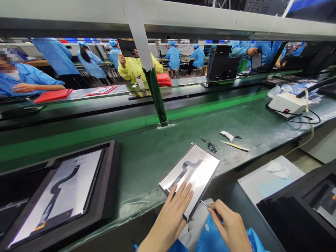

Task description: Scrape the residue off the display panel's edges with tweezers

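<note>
A display panel (202, 168) with a silvery back and a dark, curved flex cable (186, 164) lies tilted at the bench's front edge, its near corner overhanging. My left hand (170, 213) holds its near end, fingers stretched over the back and the thumb partly hidden under the edge. My right hand (227, 222) is closed around slim tweezers (205, 204), whose metal tip is at the panel's right edge; I cannot tell whether it touches. Dark shreds (210, 146) lie just beyond the panel. A yellow-handled craft knife (235, 145) sits to their right.
A similar panel (65, 189) rests in a black foam tray (111, 175) at left. A white wad (227, 135) lies behind the knife. At right are a white box with a switch (288, 104) and another black tray (286, 217). A post (154, 94) rises mid-bench; co-workers sit beyond.
</note>
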A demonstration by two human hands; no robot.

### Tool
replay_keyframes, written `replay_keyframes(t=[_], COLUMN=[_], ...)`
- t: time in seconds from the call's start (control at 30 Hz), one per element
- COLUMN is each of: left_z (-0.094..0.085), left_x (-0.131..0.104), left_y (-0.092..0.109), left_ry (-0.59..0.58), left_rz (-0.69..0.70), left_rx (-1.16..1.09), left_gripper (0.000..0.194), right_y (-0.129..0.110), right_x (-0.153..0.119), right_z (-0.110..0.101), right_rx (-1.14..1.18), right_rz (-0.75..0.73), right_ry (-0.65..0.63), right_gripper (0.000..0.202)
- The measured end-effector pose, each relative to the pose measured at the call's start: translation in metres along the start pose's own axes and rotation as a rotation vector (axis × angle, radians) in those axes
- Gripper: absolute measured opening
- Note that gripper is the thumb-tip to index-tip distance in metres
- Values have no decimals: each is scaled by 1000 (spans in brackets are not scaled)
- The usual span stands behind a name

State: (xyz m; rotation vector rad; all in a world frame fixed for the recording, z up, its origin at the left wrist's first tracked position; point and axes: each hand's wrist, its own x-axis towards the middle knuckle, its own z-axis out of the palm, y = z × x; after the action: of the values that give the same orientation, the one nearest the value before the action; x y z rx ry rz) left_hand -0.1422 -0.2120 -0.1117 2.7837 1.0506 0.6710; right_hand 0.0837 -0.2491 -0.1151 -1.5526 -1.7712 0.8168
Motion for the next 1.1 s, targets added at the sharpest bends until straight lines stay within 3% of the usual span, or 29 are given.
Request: replay_keyframes(t=[0.13, 0.2, 0.27, 0.33, 0.4, 0.5, 0.6, 0.7, 0.9, 1.1], left_z=[11, 25, 42, 57, 67, 71, 68, 61, 58, 66], left_x=[-19, -35, -47, -50, -43, -19, 5, 22, 37, 35], left_y=[9, 18, 28, 37, 45, 54, 61, 68, 74, 79], left_ry=[95, 171, 172, 154, 151, 195, 258, 331, 500, 615], left_rz=[-61, -119, -174, -187, -316, -731, -896, -1026, -1124, -1196], left_rx=[-123, -318, -625, -689, -784, -1180, -1413, -1662, -1772, -1793], left_gripper=[63, 38, 19, 24, 26, 33, 54, 52, 44, 41], right_y=[0, 0, -1, -2, -1, 0, 3, 5, 1, 13], right_x=[14, 20, 24, 25, 25, 23, 22, 23, 22, 16], right_z=[-4, -6, -8, -10, -10, -9, -7, -6, -8, 0], right_rx=[461, 695, 864, 983, 1080, 1191, 1252, 1278, 1194, 905], right_rz=[378, 526, 625, 692, 734, 770, 805, 828, 812, 559], right_ry=[-236, -326, -381, -413, -440, -480, -499, -494, -496, -464], right_gripper=[46, 52, 54, 54, 50, 44, 42, 43, 51, 59])
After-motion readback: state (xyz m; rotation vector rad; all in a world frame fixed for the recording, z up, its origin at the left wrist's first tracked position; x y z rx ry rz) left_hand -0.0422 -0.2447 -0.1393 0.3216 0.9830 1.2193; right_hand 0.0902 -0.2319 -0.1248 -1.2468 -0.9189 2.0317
